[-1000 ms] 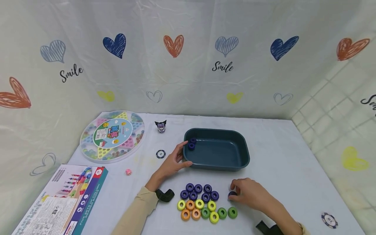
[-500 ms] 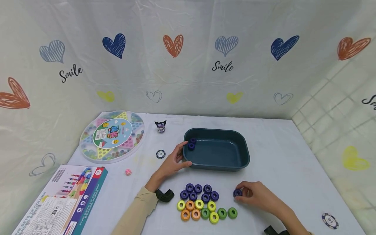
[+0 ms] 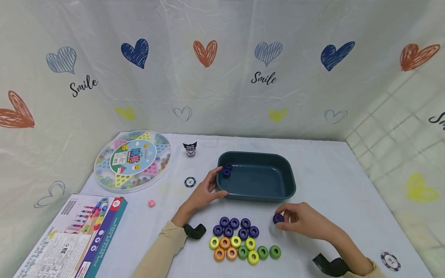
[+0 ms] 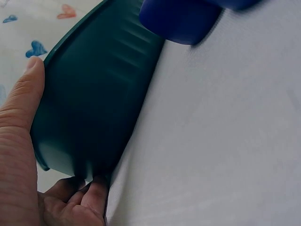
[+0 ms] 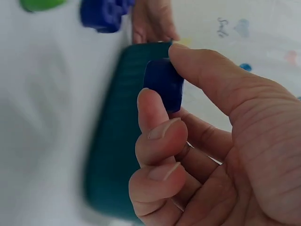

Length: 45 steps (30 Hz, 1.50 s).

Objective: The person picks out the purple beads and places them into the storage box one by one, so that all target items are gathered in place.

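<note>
A dark teal rectangular tray (image 3: 260,179) stands mid-table, with two purple beads (image 3: 226,173) at its left end. My left hand (image 3: 205,195) grips the tray's near left corner, thumb on one side and fingers on the other, as the left wrist view shows. Just in front of the tray's right end, my right hand (image 3: 307,221) pinches a purple bead (image 5: 163,84) between thumb and fingertips, above the table. Nearer the front lies a group of ring-shaped beads: several purple beads (image 3: 228,231), yellow beads (image 3: 253,257), orange beads (image 3: 219,254) and green beads (image 3: 263,252).
At the left are a round marble board game (image 3: 158,170) and a flat printed box (image 3: 69,235). A small dark figurine (image 3: 190,150), a chip (image 3: 190,182) and a pink bead (image 3: 152,203) sit left of the tray. Another chip (image 3: 390,261) lies front right.
My right hand has lifted the purple bead from the right of the bead group, moved rightward, then toward the tray. My left hand has stayed on the tray.
</note>
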### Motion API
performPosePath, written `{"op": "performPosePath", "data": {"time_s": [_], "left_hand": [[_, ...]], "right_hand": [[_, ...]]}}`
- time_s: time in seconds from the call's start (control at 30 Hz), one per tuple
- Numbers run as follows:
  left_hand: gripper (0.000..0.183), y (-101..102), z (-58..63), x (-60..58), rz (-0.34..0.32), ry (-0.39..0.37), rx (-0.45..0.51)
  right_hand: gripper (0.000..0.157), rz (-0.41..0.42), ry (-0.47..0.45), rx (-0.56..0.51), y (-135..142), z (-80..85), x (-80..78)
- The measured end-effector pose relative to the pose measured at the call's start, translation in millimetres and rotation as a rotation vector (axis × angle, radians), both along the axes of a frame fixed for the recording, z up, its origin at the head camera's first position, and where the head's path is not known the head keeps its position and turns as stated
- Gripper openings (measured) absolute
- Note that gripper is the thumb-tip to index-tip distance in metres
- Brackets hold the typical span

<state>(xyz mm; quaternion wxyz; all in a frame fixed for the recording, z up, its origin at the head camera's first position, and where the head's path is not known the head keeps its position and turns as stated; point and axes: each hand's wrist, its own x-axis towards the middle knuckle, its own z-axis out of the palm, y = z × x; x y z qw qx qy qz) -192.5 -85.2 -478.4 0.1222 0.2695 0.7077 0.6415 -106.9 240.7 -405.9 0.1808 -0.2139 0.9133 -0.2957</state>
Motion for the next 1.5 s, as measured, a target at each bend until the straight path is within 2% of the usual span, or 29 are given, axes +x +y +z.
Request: {"op": "performPosePath", "data": {"time_s": [0.13,0.33,0.5,0.73,0.9,1.07,1.17,1.27,1.3,1.4,1.5], "left_hand": [[0.076,-0.2,0.1,-0.7,-0.004,0.001,0.003],[0.077,-0.2,-1.5,-1.8,-0.006,0.005,0.0],[0.078,-0.9,-2.3,-1.7,0.0,-0.001,-0.013],[0.078,-1.8,-0.6,-0.7,0.013,-0.003,-0.03],[0.077,-1.2,1.3,-0.9,-0.002,-0.012,-0.027],[0.077,-1.0,-0.5,-2.3,-0.004,-0.015,-0.025],[0.078,-0.6,-13.9,-7.5,0.025,-0.008,-0.031],[0.078,-1.1,-15.5,-7.9,0.041,-0.002,-0.035],[0.078,-1.3,-15.0,-7.6,0.042,0.004,-0.036],[0.077,-2.5,-2.3,-2.5,0.022,0.012,-0.035],[0.077,-3.0,-0.4,-1.6,0.02,0.017,-0.04]], "right_hand": [[0.037,0.045,0.055,0.009,-6.8,17.0,-15.5],[0.038,0.095,0.124,-0.007,-16.3,30.5,-47.9],[0.038,0.122,0.153,0.0,-28.3,37.0,-74.7],[0.035,0.167,0.156,0.032,-55.0,37.1,-110.5],[0.037,0.197,0.097,0.049,-76.4,30.5,-132.8],[0.04,0.248,0.033,0.124,-95.7,18.2,-154.0],[0.037,0.282,0.017,0.188,-107.3,9.7,-164.4],[0.032,0.284,-0.036,0.238,-117.7,0.5,-172.0],[0.03,0.277,-0.068,0.253,-120.7,-1.4,-173.6],[0.029,0.246,-0.17,0.282,-127.4,-5.4,-176.4],[0.029,0.226,-0.238,0.296,-131.2,-7.3,-178.4]]}}
